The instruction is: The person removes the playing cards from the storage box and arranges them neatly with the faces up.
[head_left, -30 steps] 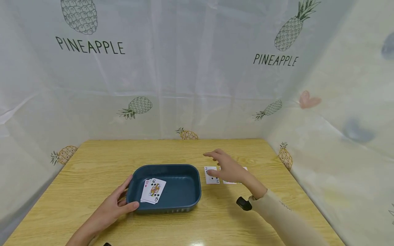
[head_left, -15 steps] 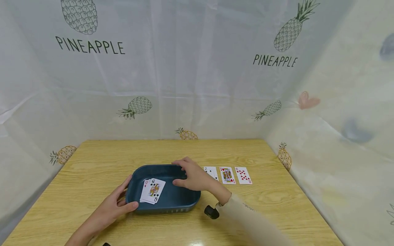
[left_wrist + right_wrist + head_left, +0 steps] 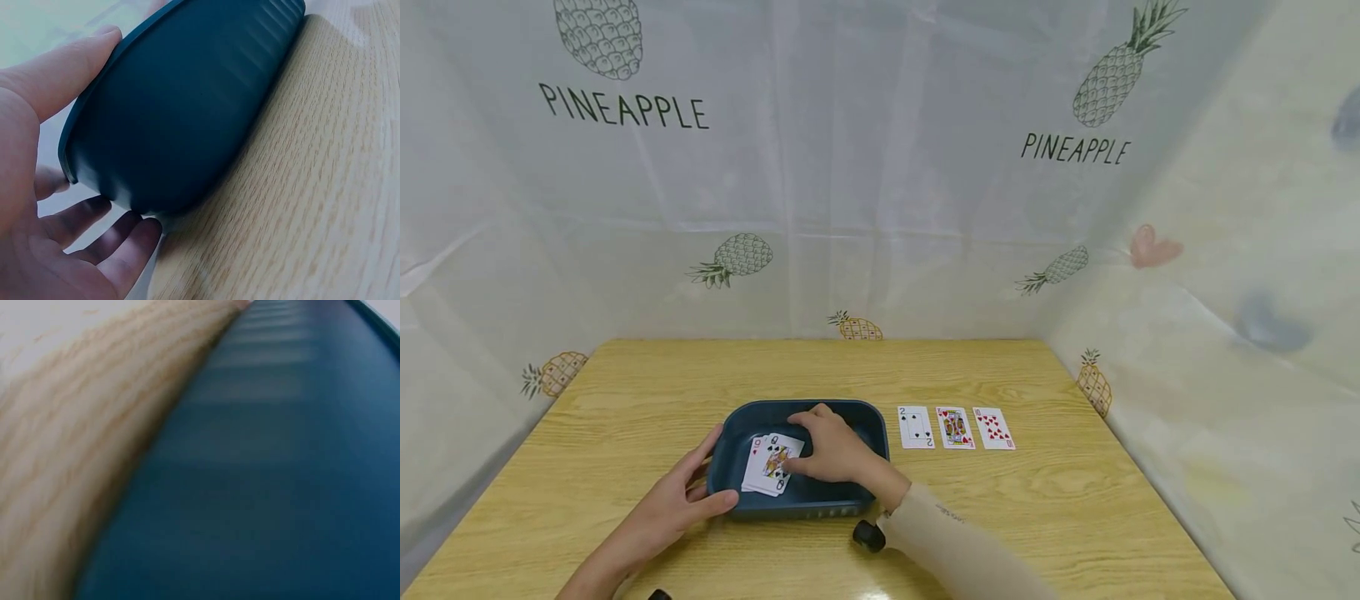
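My left hand [image 3: 662, 507] steadies the left end of a dark teal rectangular tray [image 3: 805, 510], its thumb at the rim and fingers along the outer wall. The left wrist view shows those fingertips against the lower side of the tray [image 3: 169, 119]. Inside it, to the left, lies a small face-up pile of playing cards, the queen of spades [image 3: 775, 462] uppermost and a red ten [image 3: 756, 447] peeking out. Reaching in from the right, my right hand [image 3: 835, 450] has its thumb overlapping the queen's right edge, with index finger extended beyond.
Right of the tray, a two of spades [image 3: 916, 427], a king of hearts [image 3: 955, 427] and a ten of hearts [image 3: 995, 428] lie face up in a row. The wooden table [image 3: 1030, 508] meets a pineapple-print curtain [image 3: 887, 192] behind. The tray's long wall [image 3: 250, 487] fills the right wrist view.
My right hand has moved left, from over the row of cards into the tray and up to the pile, uncovering the row. My left hand has stayed at the tray's end.
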The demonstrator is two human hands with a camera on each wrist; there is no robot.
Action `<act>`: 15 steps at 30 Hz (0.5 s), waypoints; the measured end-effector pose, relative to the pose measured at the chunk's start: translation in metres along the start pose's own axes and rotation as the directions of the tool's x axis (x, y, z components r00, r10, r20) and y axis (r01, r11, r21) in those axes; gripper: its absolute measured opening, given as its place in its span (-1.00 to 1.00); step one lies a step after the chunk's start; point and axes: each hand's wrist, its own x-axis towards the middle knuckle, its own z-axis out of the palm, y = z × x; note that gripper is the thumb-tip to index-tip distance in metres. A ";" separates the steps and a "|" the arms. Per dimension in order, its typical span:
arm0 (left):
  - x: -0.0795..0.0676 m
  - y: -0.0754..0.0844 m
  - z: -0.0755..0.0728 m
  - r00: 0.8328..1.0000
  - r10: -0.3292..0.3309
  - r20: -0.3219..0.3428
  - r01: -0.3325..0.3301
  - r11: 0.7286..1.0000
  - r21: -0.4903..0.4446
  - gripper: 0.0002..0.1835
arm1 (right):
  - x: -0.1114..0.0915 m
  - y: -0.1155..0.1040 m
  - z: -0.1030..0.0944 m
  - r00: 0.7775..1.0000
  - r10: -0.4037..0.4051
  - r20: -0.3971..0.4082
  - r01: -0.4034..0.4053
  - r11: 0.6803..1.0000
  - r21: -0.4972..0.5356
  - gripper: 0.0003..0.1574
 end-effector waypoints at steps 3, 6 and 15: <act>0.000 0.001 0.000 1.000 -0.001 0.000 0.001 1.000 0.016 0.05 | 0.003 -0.003 0.007 1.000 0.025 -0.009 -0.025 0.999 -0.032 -0.12; 0.000 0.001 0.000 1.000 0.002 0.001 -0.002 1.000 0.023 0.04 | 0.007 -0.008 0.014 0.998 0.066 -0.016 -0.067 0.994 -0.089 -0.07; 0.000 0.001 0.000 1.000 0.001 -0.001 -0.001 1.000 0.024 0.04 | 0.008 -0.011 0.018 0.996 0.089 0.028 -0.081 0.971 -0.227 0.00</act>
